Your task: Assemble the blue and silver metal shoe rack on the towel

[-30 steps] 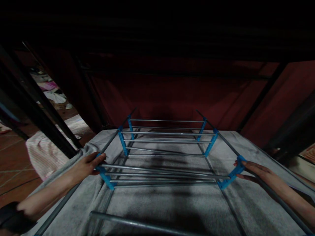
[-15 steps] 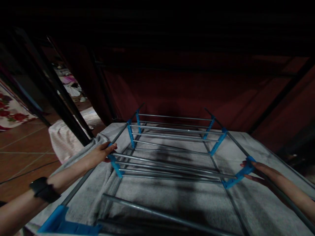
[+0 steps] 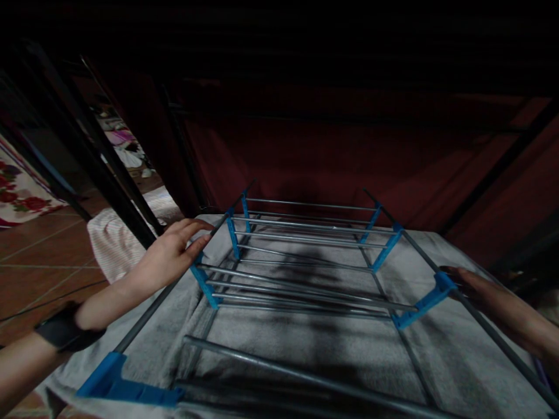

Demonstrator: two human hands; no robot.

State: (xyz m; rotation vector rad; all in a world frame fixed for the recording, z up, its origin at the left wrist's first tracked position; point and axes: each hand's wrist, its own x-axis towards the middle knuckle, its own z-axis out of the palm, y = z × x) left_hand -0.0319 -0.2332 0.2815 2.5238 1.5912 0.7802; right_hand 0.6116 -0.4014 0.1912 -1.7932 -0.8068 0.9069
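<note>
While the rack [image 3: 301, 273] of grey metal rods and blue plastic brackets lies flat on the grey cloth [image 3: 305, 343], I see my left hand [image 3: 168, 256] at the rack's left side, fingers stretched out and loose, resting over the long side rod [image 3: 174, 285] just beside a blue bracket [image 3: 204, 285]; it grips nothing. At the rack's right side, my right hand [image 3: 484, 291] lies against the other blue bracket [image 3: 425, 302], but it is too dark there for me to tell whether it clasps it. Behind the rack hangs a dark red fabric wall [image 3: 314, 157].
</note>
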